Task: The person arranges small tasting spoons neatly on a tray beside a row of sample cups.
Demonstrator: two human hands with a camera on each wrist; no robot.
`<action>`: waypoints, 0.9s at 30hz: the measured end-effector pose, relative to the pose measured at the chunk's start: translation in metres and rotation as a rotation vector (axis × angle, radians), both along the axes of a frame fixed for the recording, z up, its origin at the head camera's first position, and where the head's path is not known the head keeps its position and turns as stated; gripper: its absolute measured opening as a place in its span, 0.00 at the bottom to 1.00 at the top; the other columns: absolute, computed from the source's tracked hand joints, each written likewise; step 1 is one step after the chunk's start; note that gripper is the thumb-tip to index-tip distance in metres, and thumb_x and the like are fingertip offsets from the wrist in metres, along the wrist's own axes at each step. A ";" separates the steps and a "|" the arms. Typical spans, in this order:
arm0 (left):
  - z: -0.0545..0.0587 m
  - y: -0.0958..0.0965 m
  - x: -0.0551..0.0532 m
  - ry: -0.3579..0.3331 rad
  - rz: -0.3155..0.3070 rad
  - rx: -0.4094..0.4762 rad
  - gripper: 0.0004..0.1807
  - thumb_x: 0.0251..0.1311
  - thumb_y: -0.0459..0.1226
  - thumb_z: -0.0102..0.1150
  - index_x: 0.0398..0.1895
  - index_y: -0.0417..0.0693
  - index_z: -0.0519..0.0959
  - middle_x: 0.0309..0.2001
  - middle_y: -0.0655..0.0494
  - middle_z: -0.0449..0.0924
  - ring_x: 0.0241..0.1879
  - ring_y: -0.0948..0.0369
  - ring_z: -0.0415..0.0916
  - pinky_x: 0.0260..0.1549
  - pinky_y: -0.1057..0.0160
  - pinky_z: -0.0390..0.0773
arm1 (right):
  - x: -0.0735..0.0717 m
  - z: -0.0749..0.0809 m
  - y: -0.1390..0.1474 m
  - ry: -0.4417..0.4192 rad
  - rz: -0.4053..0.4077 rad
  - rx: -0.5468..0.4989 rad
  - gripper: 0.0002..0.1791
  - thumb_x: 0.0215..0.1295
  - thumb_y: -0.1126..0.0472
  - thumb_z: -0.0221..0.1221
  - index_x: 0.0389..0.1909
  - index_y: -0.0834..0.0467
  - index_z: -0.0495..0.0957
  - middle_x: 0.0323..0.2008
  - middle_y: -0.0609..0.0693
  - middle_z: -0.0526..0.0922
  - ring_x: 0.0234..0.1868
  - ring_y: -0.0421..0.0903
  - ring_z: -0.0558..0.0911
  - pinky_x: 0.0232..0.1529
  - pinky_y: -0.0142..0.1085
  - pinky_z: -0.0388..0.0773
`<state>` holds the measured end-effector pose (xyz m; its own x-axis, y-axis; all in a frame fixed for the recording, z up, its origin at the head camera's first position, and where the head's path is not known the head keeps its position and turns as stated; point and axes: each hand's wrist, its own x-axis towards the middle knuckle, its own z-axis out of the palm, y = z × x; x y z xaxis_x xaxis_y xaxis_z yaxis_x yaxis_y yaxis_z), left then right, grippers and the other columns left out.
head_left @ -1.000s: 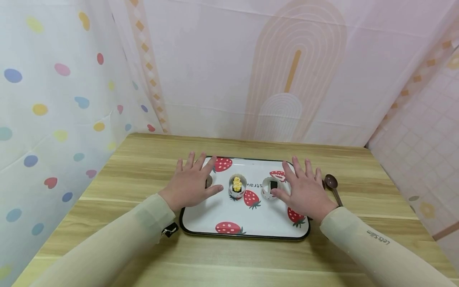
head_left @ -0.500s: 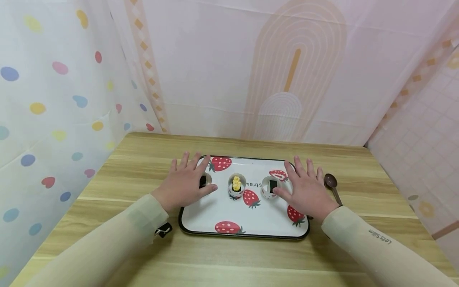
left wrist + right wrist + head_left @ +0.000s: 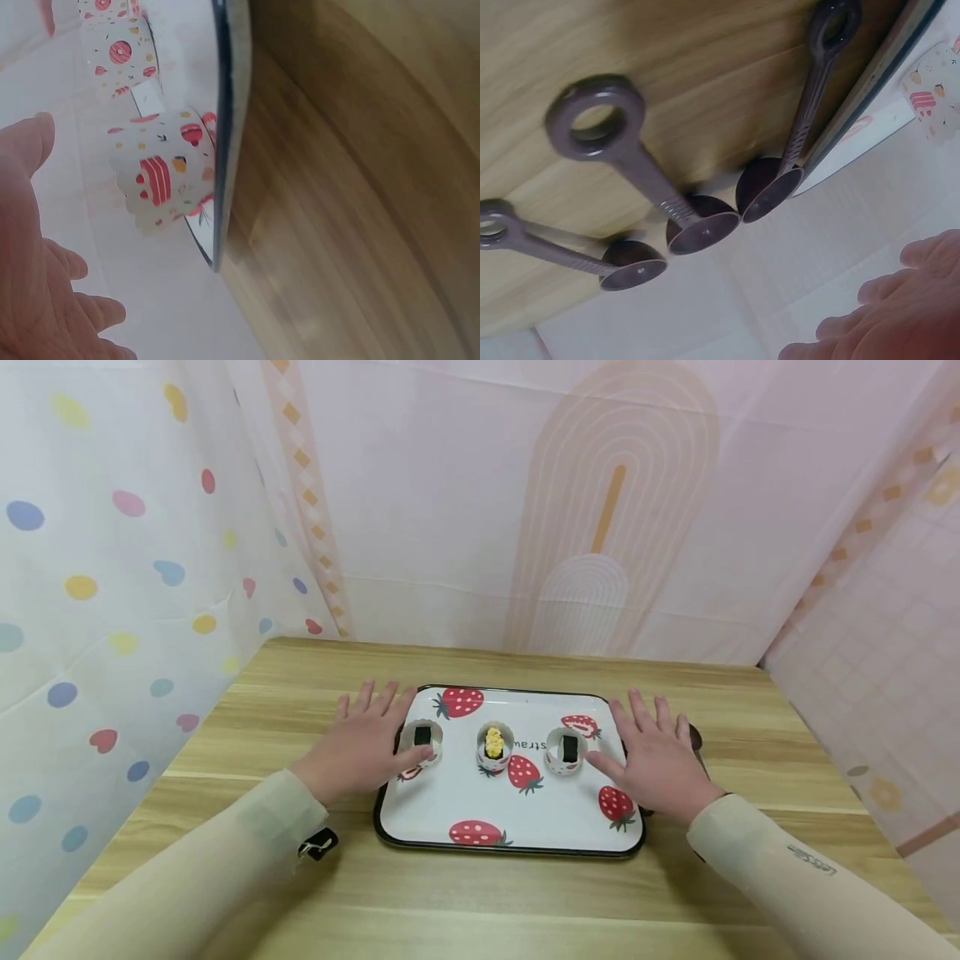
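Fingers spread, my left hand [image 3: 360, 747] hovers over the left edge of a white strawberry-print tray [image 3: 427, 814]. Its thumb overlaps the left paper cup [image 3: 435, 759], which holds a black-wrapped piece like sushi. The middle cup [image 3: 495, 768] holds a similar piece topped with yellow [image 3: 493, 742]. Over the tray's right edge, my right hand [image 3: 652, 764] is spread too, its thumb beside the right cup [image 3: 562, 767] with another black-wrapped piece [image 3: 570, 748]. Neither hand holds anything. In the left wrist view, a cake-print cup [image 3: 169, 172] stands inside the tray rim, apart from the fingers.
Three dark brown scoops [image 3: 645, 180] lie on the wooden table [image 3: 480, 902] to the tray's right, mostly hidden under my right hand in the head view. Patterned curtains [image 3: 442, 510] hang behind the table and at both sides.
My left hand has moved left, uncovering the left cup and its black-wrapped piece. My right hand has shifted right, off the right cup and over more of the scoops. The cups stay in place.
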<state>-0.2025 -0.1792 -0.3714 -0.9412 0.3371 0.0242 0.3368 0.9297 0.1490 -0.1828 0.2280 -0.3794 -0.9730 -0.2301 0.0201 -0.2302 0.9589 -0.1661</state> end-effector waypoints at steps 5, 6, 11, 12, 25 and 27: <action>-0.001 -0.007 0.002 0.017 -0.008 -0.020 0.53 0.71 0.67 0.53 0.86 0.46 0.50 0.84 0.34 0.49 0.82 0.28 0.41 0.74 0.22 0.45 | 0.002 -0.001 0.006 0.027 0.006 -0.011 0.52 0.74 0.28 0.50 0.85 0.58 0.50 0.84 0.68 0.44 0.82 0.78 0.41 0.73 0.80 0.40; -0.001 -0.008 0.002 0.017 -0.009 -0.023 0.53 0.70 0.67 0.52 0.86 0.46 0.50 0.84 0.34 0.49 0.82 0.28 0.41 0.74 0.22 0.45 | 0.002 -0.001 0.007 0.027 0.005 -0.011 0.53 0.74 0.27 0.49 0.85 0.58 0.50 0.85 0.68 0.44 0.82 0.78 0.41 0.73 0.80 0.40; -0.001 -0.012 0.004 0.006 -0.007 -0.023 0.55 0.70 0.70 0.50 0.86 0.47 0.49 0.84 0.35 0.47 0.82 0.28 0.39 0.75 0.23 0.44 | 0.004 -0.001 0.011 0.021 0.004 -0.021 0.52 0.75 0.27 0.49 0.85 0.57 0.49 0.85 0.68 0.43 0.82 0.78 0.40 0.73 0.80 0.40; -0.001 -0.013 0.005 0.005 -0.007 -0.021 0.55 0.70 0.70 0.50 0.86 0.47 0.49 0.84 0.35 0.47 0.82 0.28 0.39 0.75 0.23 0.43 | 0.005 -0.001 0.012 0.020 0.002 -0.021 0.52 0.75 0.27 0.49 0.85 0.57 0.50 0.85 0.67 0.43 0.82 0.78 0.40 0.73 0.79 0.40; -0.001 -0.026 0.016 0.012 -0.036 -0.045 0.54 0.71 0.70 0.49 0.86 0.43 0.50 0.83 0.32 0.50 0.81 0.26 0.40 0.74 0.22 0.44 | 0.011 -0.001 0.031 0.015 -0.004 -0.031 0.47 0.78 0.32 0.50 0.85 0.57 0.52 0.84 0.70 0.45 0.81 0.80 0.41 0.74 0.78 0.41; -0.002 -0.029 0.017 0.008 -0.037 -0.047 0.54 0.71 0.69 0.50 0.86 0.43 0.50 0.83 0.32 0.50 0.81 0.26 0.40 0.74 0.22 0.44 | 0.011 -0.001 0.034 0.012 -0.007 -0.029 0.46 0.79 0.34 0.51 0.85 0.56 0.52 0.84 0.70 0.45 0.81 0.81 0.41 0.74 0.79 0.42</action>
<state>-0.1853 -0.2077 -0.3735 -0.9279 0.3726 0.0149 0.3721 0.9225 0.1023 -0.1716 0.2615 -0.3804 -0.9742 -0.2225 0.0384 -0.2257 0.9552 -0.1915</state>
